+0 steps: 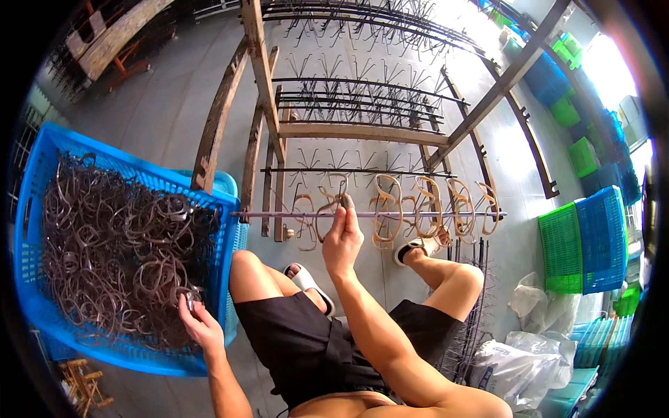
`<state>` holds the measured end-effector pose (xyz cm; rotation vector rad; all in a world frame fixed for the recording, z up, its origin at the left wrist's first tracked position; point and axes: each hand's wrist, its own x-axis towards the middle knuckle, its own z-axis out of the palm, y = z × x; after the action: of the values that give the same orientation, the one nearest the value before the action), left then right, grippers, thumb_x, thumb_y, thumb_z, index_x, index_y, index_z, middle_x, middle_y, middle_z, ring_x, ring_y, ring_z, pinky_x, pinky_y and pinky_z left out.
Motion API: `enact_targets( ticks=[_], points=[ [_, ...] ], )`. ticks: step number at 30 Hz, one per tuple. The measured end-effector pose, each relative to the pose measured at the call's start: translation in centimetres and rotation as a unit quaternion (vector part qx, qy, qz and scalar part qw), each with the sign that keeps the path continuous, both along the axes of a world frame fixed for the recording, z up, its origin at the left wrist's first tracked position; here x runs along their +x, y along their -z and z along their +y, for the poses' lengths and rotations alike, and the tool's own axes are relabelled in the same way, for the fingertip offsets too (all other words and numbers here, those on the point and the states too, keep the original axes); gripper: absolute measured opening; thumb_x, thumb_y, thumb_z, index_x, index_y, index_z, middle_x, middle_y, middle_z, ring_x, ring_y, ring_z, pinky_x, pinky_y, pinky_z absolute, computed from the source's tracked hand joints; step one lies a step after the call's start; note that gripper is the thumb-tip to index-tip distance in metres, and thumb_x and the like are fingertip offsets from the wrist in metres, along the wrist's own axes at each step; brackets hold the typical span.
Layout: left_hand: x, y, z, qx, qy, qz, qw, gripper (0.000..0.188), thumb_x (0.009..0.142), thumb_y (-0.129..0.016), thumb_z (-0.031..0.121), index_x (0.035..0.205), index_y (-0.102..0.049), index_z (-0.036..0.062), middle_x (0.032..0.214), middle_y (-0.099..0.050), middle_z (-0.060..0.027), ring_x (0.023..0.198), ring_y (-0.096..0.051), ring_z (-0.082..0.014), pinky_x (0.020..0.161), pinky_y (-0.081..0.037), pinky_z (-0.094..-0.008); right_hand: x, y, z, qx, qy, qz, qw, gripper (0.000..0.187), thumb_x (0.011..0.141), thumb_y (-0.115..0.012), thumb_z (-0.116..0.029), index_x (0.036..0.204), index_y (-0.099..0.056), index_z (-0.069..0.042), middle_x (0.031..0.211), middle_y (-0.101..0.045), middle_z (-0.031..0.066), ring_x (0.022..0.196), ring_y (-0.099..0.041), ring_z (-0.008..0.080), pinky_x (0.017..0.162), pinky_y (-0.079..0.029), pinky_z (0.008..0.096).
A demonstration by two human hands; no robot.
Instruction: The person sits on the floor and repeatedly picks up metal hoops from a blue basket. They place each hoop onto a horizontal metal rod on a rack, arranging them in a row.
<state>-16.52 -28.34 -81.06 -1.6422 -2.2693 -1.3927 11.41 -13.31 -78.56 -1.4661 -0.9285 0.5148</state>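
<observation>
My right hand (pixel 343 240) pinches a brown eyeglass frame (pixel 325 189) against a thin horizontal rod (pixel 411 214) in front of my knees. Several pale brown eyeglass frames (pixel 388 202) hang along that rod to the right of the hand, and another hangs just left of it. At the left, a blue plastic basket (pixel 125 357) holds a tangled heap of dark brown eyeglass frames (pixel 104 244). My left hand (pixel 203 327) is at the heap's near right edge, its fingers closed on an eyeglass frame (pixel 189 298) there; the fingertips partly cover it.
A wooden rack (pixel 362 132) stands ahead, bearing several dark rods (pixel 369 81) with bent wire hooks. Green (pixel 559 244) and blue crates (pixel 603 237) stand at the right, with plastic bags (pixel 523 366) nearer. More hooked rods (pixel 468 299) lie beside my right leg.
</observation>
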Motion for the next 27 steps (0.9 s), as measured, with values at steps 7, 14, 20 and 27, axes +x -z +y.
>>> enact_targets(
  ticks=[7,14,20,27],
  points=[
    [2.0,-0.9,1.8,0.061,0.055,-0.097,0.992,0.066,0.087,-0.046,-0.007,0.143,-0.012,0.0046,0.103,-0.052,-0.0179,0.092,-0.054,-0.0246,0.085,-0.045,-0.0349,0.5,0.0,0.2,-0.009,0.003,0.008,1.000,0.026,0.096,-0.047,-0.016,0.116,-0.055,0.000,0.057,-0.048,0.0063,0.050,-0.039,0.0103,0.046,-0.036,0.0255],
    [2.4,-1.0,2.2,0.039,0.019,-0.086,0.995,0.064,0.093,-0.046,0.005,0.144,-0.008,0.0050,0.109,-0.055,-0.0255,0.094,-0.059,-0.0295,0.083,-0.047,-0.0373,-0.4,-0.8,0.4,-0.010,0.006,-0.052,0.999,0.030,0.097,-0.046,-0.018,0.119,-0.054,-0.001,0.061,-0.051,0.0043,0.052,-0.042,0.0108,0.048,-0.037,0.0258],
    [1.1,0.3,2.6,-0.028,-0.021,-0.008,0.999,0.048,0.091,-0.052,0.009,0.133,-0.032,-0.0020,0.094,-0.064,-0.0219,0.086,-0.063,-0.0321,0.074,-0.048,-0.0385,0.9,1.5,1.2,0.039,-0.004,-0.009,0.999,0.033,0.098,-0.044,-0.021,0.124,-0.051,-0.004,0.052,-0.041,-0.0014,0.043,-0.040,0.0062,0.040,-0.035,0.0242],
    [0.1,-1.2,1.9,-0.111,-0.110,-0.032,0.987,0.029,0.094,-0.051,0.024,0.104,-0.056,-0.0017,0.089,-0.067,-0.0159,0.079,-0.065,-0.0273,0.069,-0.048,-0.0353,1.9,-1.6,-0.3,-0.035,-0.122,0.221,0.967,0.034,0.098,-0.043,-0.024,0.125,-0.048,-0.004,0.057,-0.040,-0.0044,0.046,-0.043,0.0035,0.043,-0.041,0.0205]
  ],
)
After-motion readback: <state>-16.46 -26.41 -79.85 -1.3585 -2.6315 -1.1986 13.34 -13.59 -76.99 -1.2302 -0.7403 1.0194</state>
